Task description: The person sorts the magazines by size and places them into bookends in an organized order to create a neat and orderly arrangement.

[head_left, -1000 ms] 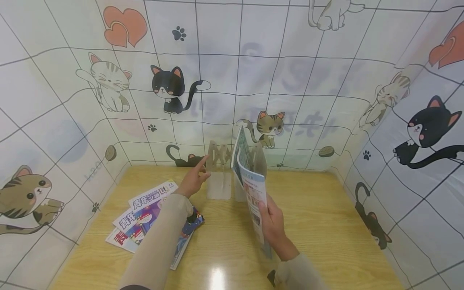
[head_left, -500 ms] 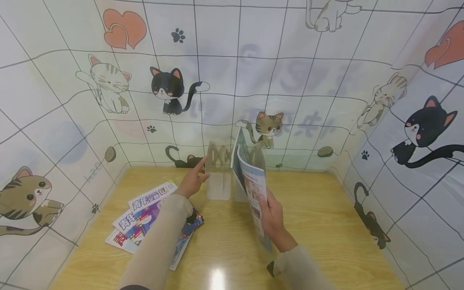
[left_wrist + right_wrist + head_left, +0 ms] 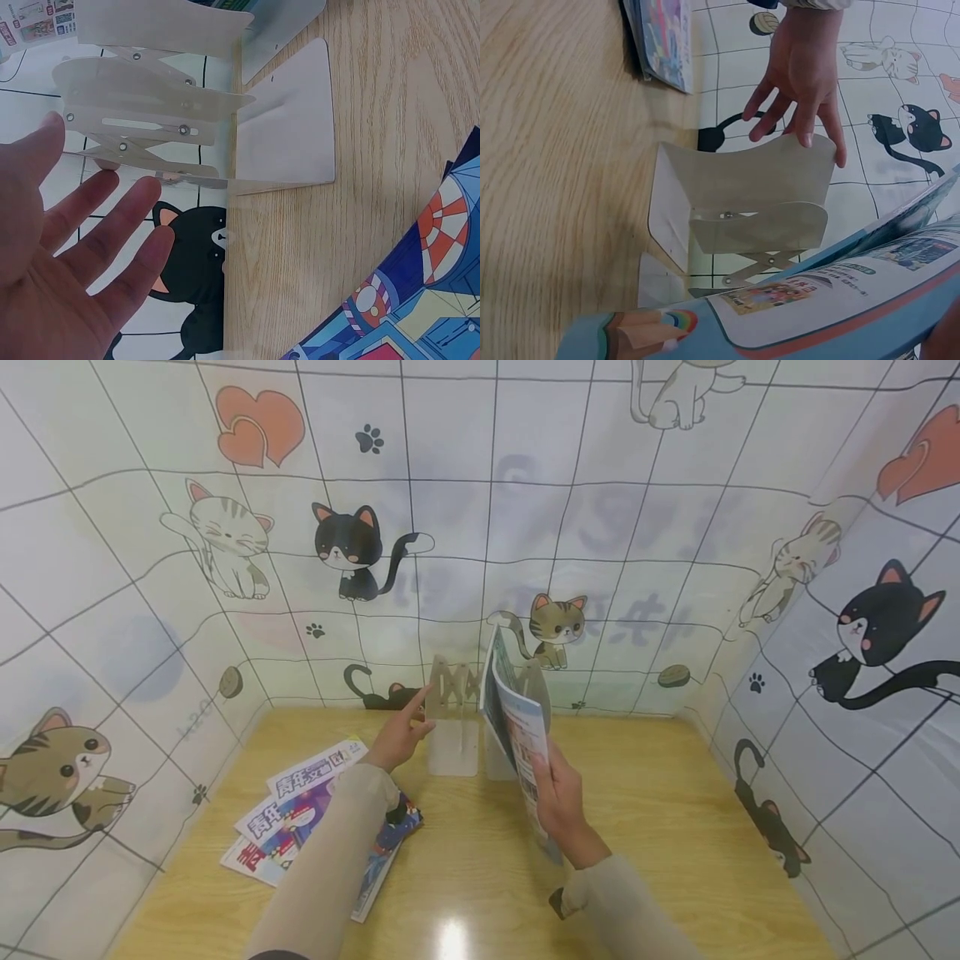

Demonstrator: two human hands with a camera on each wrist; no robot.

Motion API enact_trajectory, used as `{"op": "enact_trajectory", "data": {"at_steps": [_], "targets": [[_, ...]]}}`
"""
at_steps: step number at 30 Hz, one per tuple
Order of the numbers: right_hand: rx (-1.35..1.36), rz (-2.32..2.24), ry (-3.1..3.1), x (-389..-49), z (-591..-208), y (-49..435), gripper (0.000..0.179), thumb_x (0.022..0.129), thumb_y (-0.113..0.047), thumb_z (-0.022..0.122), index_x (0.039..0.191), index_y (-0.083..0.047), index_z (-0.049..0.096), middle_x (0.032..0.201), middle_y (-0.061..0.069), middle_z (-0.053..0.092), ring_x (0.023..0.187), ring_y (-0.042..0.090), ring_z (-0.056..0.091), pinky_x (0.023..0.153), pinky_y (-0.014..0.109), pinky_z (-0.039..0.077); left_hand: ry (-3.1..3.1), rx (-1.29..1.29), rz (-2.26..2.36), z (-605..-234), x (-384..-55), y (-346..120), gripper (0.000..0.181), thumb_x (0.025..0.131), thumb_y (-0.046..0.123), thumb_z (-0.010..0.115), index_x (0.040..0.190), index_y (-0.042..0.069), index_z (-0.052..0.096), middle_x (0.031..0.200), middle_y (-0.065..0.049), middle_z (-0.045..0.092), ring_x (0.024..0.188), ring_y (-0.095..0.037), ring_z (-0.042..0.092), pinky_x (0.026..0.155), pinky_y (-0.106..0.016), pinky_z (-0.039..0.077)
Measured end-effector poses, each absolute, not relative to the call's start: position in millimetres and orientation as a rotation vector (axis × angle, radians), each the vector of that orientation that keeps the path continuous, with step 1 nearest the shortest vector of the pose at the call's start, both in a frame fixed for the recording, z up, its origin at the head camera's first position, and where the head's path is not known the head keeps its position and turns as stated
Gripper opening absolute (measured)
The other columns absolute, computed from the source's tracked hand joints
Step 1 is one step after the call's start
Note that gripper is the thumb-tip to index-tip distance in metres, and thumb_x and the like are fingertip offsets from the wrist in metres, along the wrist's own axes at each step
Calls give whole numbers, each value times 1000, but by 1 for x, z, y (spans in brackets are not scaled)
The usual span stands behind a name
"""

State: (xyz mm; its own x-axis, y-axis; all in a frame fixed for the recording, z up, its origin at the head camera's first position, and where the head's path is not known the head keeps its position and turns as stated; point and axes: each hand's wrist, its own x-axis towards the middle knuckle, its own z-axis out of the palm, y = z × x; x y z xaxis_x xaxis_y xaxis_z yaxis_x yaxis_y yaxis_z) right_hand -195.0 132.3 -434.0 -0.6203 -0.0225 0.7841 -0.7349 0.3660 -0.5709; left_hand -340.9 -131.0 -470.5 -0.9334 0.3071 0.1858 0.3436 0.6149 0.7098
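A pale metal expandable bookend (image 3: 453,745) with crossed scissor links stands on the table against the back wall. At its left end plate (image 3: 142,90) is my left hand (image 3: 397,737), fingers spread and mostly straight, fingertips at the plate's edge. My right hand (image 3: 561,797) grips a thin magazine (image 3: 525,727) by its near side, upright and with its cover bent away. The magazine's far end overlaps the bookend's right part in the head view; whether it sits between the plates is hidden. Blue edges and printed pages of the magazine (image 3: 817,300) fill the lower right wrist view.
Several colourful magazines (image 3: 300,810) lie fanned on the table's left side, partly under my left forearm. The wooden table (image 3: 637,810) meets walls covered in cat-print sheeting (image 3: 450,527) at the back and both sides.
The magazine's near end has lifted slightly and shifted a little away from me with my right hand. My left hand stays at the bookend.
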Motion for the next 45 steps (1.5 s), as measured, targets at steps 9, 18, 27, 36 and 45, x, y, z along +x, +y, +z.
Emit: {"op": "enact_trajectory", "data": {"at_steps": [9, 18, 27, 36, 45], "targets": [[662, 1316, -1885, -201, -429, 130, 42, 88, 23, 44, 129, 15, 50, 124, 31, 57, 113, 37, 59, 85, 61, 47, -2785, -549, -1233, -470, -340, -130, 69, 100, 21, 56, 156, 34, 17, 120, -20, 60, 86, -27, 65, 69, -37, 47], [635, 1307, -1876, -203, -425, 130, 42, 90, 21, 43, 130, 15, 50, 123, 31, 58, 110, 43, 59, 81, 61, 49, -2767, -582, -1261, -476, -343, -131, 66, 101, 20, 54, 156, 29, 19, 120, -21, 60, 86, -25, 66, 64, -35, 46], [658, 1298, -1814, -209, -413, 129, 41, 88, 22, 44, 127, 15, 51, 121, 30, 59, 107, 44, 60, 79, 62, 49, -2766, -583, -1284, -473, -342, -131, 67, 100, 19, 55, 157, 28, 19, 121, -22, 59, 86, -29, 66, 61, -34, 46], [594, 1328, -1822, -209, -409, 129, 35, 91, 19, 44, 125, 15, 53, 118, 33, 60, 103, 49, 61, 77, 63, 49, -2762, -581, -1289, -475, -344, -132, 67, 101, 18, 55, 156, 30, 19, 120, -23, 59, 88, -29, 67, 63, -35, 48], [599, 1269, -1754, -213, -397, 132, 36, 88, 22, 44, 123, 16, 54, 116, 32, 62, 103, 46, 62, 79, 60, 50, -2760, -585, -1266, -477, -345, -133, 67, 101, 19, 55, 156, 31, 20, 120, -24, 60, 86, -27, 65, 67, -38, 48]]}}
